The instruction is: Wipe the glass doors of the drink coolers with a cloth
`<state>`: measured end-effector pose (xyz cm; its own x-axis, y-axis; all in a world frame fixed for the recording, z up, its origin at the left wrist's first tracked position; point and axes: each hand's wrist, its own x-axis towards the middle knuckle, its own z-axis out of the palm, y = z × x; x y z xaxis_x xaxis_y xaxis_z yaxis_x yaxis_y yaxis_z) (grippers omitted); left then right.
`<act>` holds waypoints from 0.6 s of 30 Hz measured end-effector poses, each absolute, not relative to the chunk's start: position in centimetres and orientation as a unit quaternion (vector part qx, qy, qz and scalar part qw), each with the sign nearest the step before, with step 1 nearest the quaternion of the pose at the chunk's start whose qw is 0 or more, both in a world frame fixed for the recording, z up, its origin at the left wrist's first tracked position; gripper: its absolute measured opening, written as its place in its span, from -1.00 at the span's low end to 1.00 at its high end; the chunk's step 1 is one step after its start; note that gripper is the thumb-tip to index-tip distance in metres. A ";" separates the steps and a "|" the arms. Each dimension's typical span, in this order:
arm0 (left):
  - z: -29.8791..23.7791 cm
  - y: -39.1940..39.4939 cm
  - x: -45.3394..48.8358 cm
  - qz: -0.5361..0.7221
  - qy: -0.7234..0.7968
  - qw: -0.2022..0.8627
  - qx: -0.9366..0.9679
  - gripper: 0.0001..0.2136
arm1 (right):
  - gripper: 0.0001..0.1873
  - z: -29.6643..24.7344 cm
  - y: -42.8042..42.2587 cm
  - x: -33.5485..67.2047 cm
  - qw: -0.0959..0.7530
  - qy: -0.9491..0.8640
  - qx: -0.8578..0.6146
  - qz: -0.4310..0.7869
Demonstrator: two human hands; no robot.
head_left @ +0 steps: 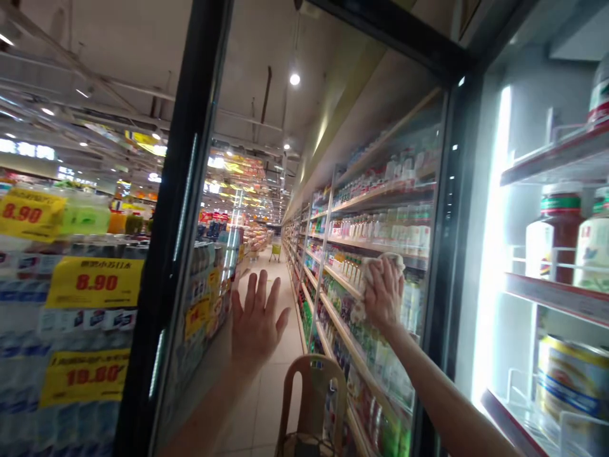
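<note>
A glass cooler door (304,127) in a black frame stands swung open in front of me, and the aisle shows through its pane. My right hand (384,295) presses a whitish cloth (391,259) against the right part of the glass; the fingers lie over the cloth and partly hide it. To the left, my left hand (257,314) is raised at the pane with its fingers spread and nothing in it. Its palm seems to rest on the glass, though I cannot tell for certain.
Right of the door, the lit cooler's shelves hold bottles (554,235) and yellow-topped cans (573,381). Stacked drinks with yellow price signs (95,282) stand at the left. A brown plastic chair (311,368) and a distant green cart (275,251) show through the glass.
</note>
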<state>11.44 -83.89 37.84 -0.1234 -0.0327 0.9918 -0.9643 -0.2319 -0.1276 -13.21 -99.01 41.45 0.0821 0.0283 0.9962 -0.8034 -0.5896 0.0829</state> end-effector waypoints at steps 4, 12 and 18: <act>37.9 -84.1 11.6 0.574 -0.477 0.404 0.529 -0.39 | -0.45 43.5 -101.0 -16.0 0.235 -0.399 0.532 0.709; 37.5 -84.6 12.0 0.571 -0.479 0.405 0.529 -0.41 | -0.51 44.8 -97.2 -9.5 0.386 -0.224 0.676 0.586; 39.9 -82.9 12.8 0.581 -0.499 0.382 0.518 -0.50 | -0.47 47.4 -99.2 -12.3 0.334 -0.324 0.599 0.651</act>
<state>12.84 -82.90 39.90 -0.1722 -0.0736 0.9823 -0.9601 -0.2107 -0.1841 -12.26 -99.17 47.37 -0.0577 0.0464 0.9973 -0.8243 -0.5657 -0.0213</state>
